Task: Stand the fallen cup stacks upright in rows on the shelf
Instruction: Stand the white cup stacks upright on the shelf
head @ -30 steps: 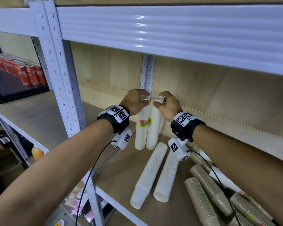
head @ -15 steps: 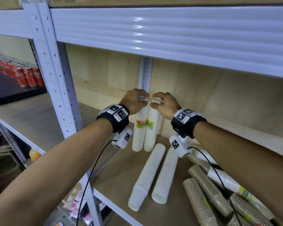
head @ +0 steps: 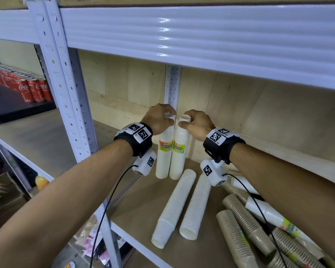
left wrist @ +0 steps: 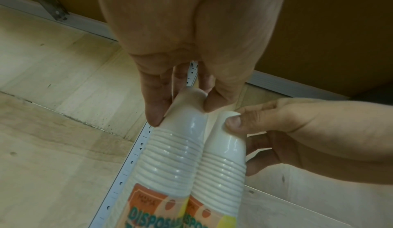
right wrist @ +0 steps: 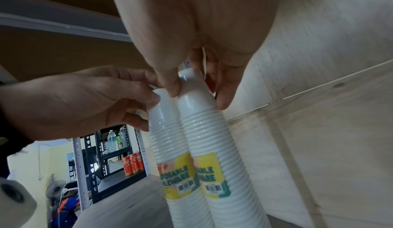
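Done: two white stacks [head: 170,151] upright at shelf [head: 139,200] back, touching.
Left hand [head: 159,118]: pinching left stack top.
Right hand [head: 197,122]: pinching right top.
Left: white pair [head: 182,206] and brown stacks [head: 240,229] lying down.

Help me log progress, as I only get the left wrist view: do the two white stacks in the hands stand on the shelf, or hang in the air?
Observer: The head view shows them standing. The left upright stack and right upright stack rest their bases on the shelf board, side by side.
Operator: Is anything still lying down?
Observer: Yes. One fallen white stack and a second fallen white stack lie in front of them, with brown cup stacks lying to the right.
Operator: What is in the next bay?
Observer: Red cola cans, on a dark shelf to the left.
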The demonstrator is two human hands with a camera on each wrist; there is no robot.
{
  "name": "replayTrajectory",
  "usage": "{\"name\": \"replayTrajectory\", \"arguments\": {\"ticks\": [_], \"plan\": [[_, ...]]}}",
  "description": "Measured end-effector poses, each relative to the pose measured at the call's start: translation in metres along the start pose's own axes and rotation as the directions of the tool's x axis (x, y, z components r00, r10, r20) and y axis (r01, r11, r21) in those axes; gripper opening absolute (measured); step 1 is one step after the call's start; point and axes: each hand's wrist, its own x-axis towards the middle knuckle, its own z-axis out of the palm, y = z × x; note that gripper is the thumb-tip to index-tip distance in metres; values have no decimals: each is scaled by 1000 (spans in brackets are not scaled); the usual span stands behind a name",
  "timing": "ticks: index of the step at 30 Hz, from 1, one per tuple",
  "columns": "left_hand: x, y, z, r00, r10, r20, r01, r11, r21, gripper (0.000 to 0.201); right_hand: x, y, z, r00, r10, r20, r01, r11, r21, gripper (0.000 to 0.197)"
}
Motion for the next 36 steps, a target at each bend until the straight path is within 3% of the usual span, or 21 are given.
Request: {"name": "replayTrajectory", "arguments": {"ticks": [8, 14, 19, 29, 36], "plan": [[-3, 3, -3, 1000, 3, 25, -3, 1000, 9, 29, -1, 0, -2, 999, -5, 33, 4, 999, 39, 34], [-10, 7, -7, 999, -1, 36, 0, 1000, 28, 33, -7, 1, -4, 999, 25, 38, -26, 999, 35, 64], [-19, 18, -15, 1000, 12, 14, -13, 998, 64, 36, -15, 7, -11, 999, 25, 32, -25, 999, -22, 76], [-50, 34, -28, 998, 63, -23, -60, 992, 109, 38, -54, 37, -38, 999, 40, 12, -38, 991, -129, 78], [-84, 35, -15, 998, 37, 42, -41, 996, 80, 40, -100, 70, -64, 985, 162, 64, -140, 954, -264, 73]]}}
